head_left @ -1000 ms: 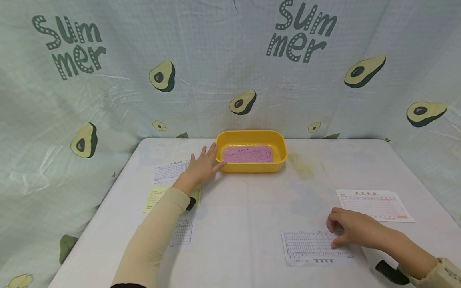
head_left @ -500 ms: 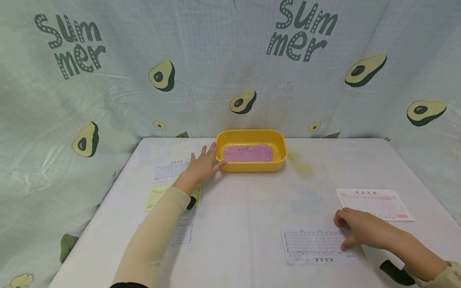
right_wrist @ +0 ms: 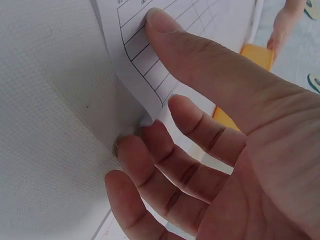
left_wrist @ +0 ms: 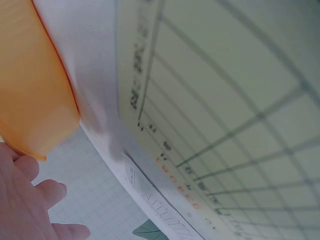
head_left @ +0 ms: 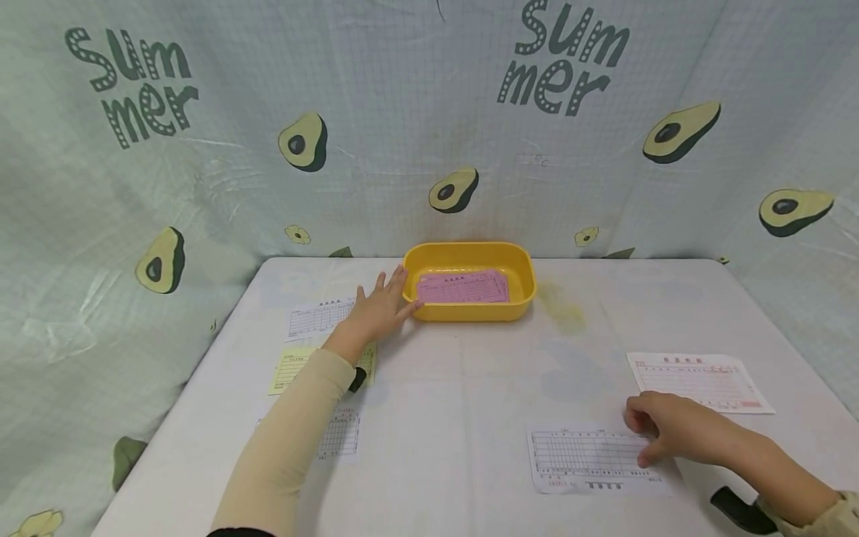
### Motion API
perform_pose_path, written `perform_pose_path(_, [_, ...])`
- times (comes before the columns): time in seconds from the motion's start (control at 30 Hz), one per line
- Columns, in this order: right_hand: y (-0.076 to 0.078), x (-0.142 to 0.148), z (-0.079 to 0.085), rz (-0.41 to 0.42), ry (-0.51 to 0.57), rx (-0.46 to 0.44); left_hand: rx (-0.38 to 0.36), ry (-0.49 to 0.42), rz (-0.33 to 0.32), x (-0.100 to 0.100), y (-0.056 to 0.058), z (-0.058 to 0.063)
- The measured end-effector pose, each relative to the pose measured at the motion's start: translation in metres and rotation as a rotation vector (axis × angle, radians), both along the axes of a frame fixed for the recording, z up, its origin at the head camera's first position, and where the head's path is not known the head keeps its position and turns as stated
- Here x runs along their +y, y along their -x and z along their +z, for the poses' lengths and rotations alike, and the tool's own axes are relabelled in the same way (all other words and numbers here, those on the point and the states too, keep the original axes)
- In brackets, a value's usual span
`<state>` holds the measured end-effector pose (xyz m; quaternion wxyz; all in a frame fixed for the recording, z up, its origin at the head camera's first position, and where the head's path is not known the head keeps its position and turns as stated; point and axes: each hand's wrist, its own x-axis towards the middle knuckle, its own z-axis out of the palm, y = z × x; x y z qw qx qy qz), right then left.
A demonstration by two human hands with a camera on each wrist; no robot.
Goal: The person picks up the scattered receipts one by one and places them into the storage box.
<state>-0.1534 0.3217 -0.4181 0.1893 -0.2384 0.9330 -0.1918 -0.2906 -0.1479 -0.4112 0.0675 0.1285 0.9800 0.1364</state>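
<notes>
White slip (head_left: 584, 459) lies nearer than, and right of, the yellow tray (head_left: 470, 312), its edge at the right hand (head_left: 681, 426), thumb and fingers apart. The left hand (head_left: 379, 312), spread, touches the tray; pinching lightly should prevent creasing.

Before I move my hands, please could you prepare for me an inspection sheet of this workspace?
Surface: white table; yellowish stain right of the yellow tray.
Job's things: pink slips inside that tray; dark-lined form at near right.
Clutter: red-printed form at right; yellow slip between two white forms at left, partly hidden by the left arm.
Hands: left hand spread, touching the tray's left side; right hand at the dark-lined form's edge, firm grip not certain.
Cables: nothing seen.
Surroundings: curtain printed with avocados and "summer".
</notes>
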Motion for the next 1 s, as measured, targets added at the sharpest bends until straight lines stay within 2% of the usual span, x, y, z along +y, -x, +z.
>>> perform_pose_path(0.23, [0.0018,0.0026,-0.0001,0.005,0.073,-0.091,0.001,0.006,-0.005,0.0009,-0.0013,0.0004])
perform_pose_path(0.87, [0.0049,0.0069,0.0006,0.053,0.101,-0.118,-0.007,0.001,0.007,0.0028,-0.0036,0.003])
perform_pose_path(1.0, [0.0065,0.0099,-0.0016,0.069,0.101,-0.092,-0.011,0.0,0.009,0.0032,-0.0049,0.0039])
